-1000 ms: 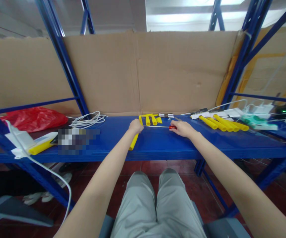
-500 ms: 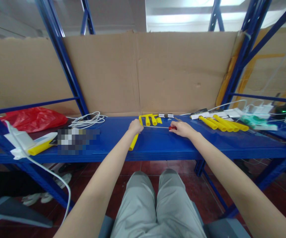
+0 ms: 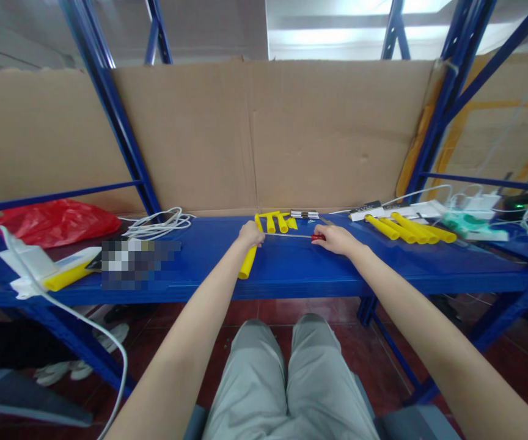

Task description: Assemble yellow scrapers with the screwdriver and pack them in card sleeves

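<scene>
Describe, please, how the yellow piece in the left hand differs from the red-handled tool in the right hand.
The yellow piece looks thick, while the red-handled tool has a thin, greyish shaft. The yellow piece points toward the front edge of the blue shelf; the red-handled tool lies crosswise, its shaft reaching toward the left hand. Both are held, the tool by the right hand, and both are partly covered by fingers.

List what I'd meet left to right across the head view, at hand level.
Red plastic bag, coiled white cable, left hand gripping a yellow tube, thin metal shaft, red handle, right hand, row of yellow tubes, green item.
</scene>
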### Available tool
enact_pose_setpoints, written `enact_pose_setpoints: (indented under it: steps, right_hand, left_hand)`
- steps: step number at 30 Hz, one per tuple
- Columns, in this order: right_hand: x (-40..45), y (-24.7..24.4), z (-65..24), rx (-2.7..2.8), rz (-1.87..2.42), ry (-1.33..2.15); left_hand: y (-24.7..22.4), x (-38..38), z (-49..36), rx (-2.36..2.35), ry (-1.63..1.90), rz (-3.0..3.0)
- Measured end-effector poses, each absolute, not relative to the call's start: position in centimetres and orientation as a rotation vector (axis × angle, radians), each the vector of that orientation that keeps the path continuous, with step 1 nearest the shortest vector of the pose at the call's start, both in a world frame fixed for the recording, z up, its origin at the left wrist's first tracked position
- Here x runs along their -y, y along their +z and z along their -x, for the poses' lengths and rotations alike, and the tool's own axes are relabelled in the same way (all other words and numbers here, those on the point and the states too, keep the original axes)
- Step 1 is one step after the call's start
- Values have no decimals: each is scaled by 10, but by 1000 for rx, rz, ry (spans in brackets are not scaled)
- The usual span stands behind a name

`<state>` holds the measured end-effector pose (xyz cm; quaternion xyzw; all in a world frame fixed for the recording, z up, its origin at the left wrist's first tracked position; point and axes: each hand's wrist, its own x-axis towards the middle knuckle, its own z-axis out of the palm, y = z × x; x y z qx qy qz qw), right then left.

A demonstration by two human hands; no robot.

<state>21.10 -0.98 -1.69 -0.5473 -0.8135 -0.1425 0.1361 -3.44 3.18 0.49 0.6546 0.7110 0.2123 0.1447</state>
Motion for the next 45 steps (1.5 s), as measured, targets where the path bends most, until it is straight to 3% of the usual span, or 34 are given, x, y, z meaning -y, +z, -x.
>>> enact_pose_setpoints:
  steps: [9, 22, 38, 45]
  right_hand:
    - [9, -18, -212, 2344, 1612, -409]
    - [8, -18, -213, 2336, 1636, -419]
    - [5, -20, -218, 2313, 1612, -333]
    - [1, -23, -220, 2312, 1611, -211]
  left_hand:
    - [5, -32, 32, -1988, 618, -1889]
    - [-3, -27, 47, -1424, 913, -1581]
    - [-6, -22, 45, -1367, 1067, -1539]
    - [-10, -22, 46, -1520, 937, -1727]
